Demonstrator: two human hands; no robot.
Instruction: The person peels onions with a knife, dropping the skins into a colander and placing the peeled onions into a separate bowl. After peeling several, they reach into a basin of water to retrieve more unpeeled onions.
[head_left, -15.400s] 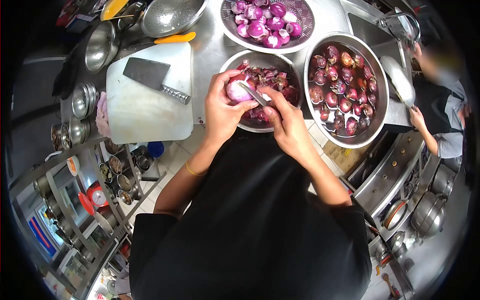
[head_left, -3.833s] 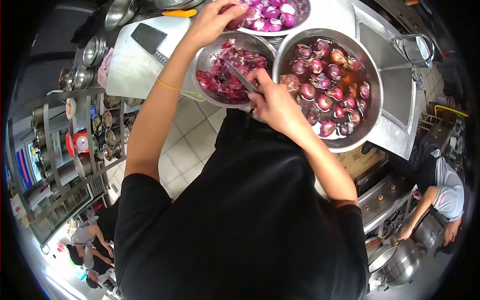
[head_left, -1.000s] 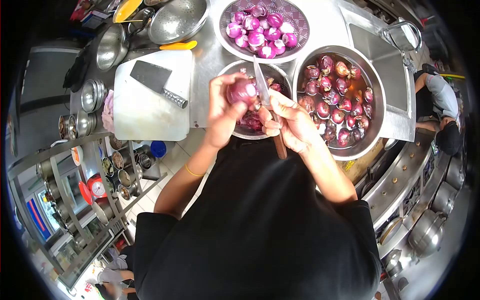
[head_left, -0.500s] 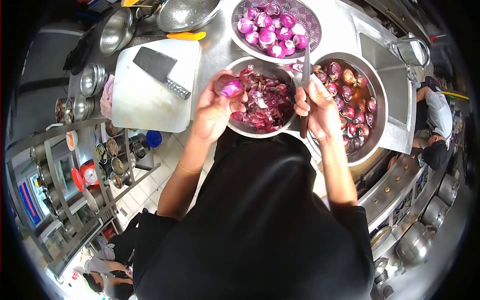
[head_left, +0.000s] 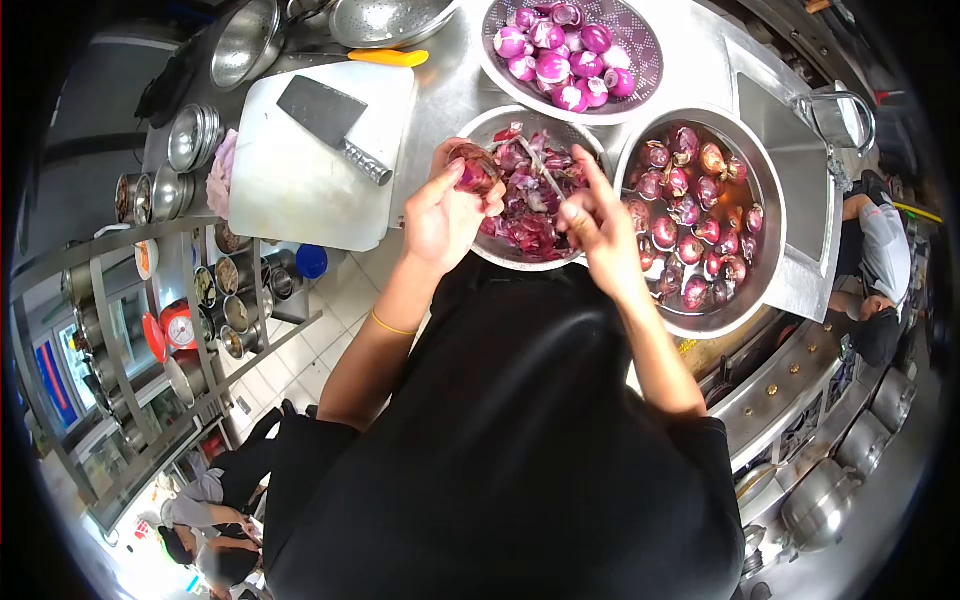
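My left hand (head_left: 443,212) is closed around a red onion (head_left: 478,172) with dark purple skin, above the left rim of a metal bowl. My right hand (head_left: 603,225) grips a small knife (head_left: 542,166), its blade slanting up and left toward the onion, apart from it; the handle is mostly hidden by my fingers. Beneath both hands, the bowl (head_left: 490,257) holds a heap of red onion skins (head_left: 530,222). Behind it stands a colander (head_left: 640,60) of peeled purple onions (head_left: 552,68). To the right, unpeeled onions (head_left: 690,250) sit in brownish water in a large basin (head_left: 774,235).
A cleaver (head_left: 322,108) lies on a white cutting board (head_left: 290,200) at left, with a yellow-handled tool (head_left: 388,58) behind it. A sink (head_left: 805,190) borders the basin. Other people (head_left: 885,250) are at the right and lower left.
My right hand has moved left and down, swinging the knife from upright to slanting toward the onion. The onion has turned in my left hand. The whole view has shifted slightly.
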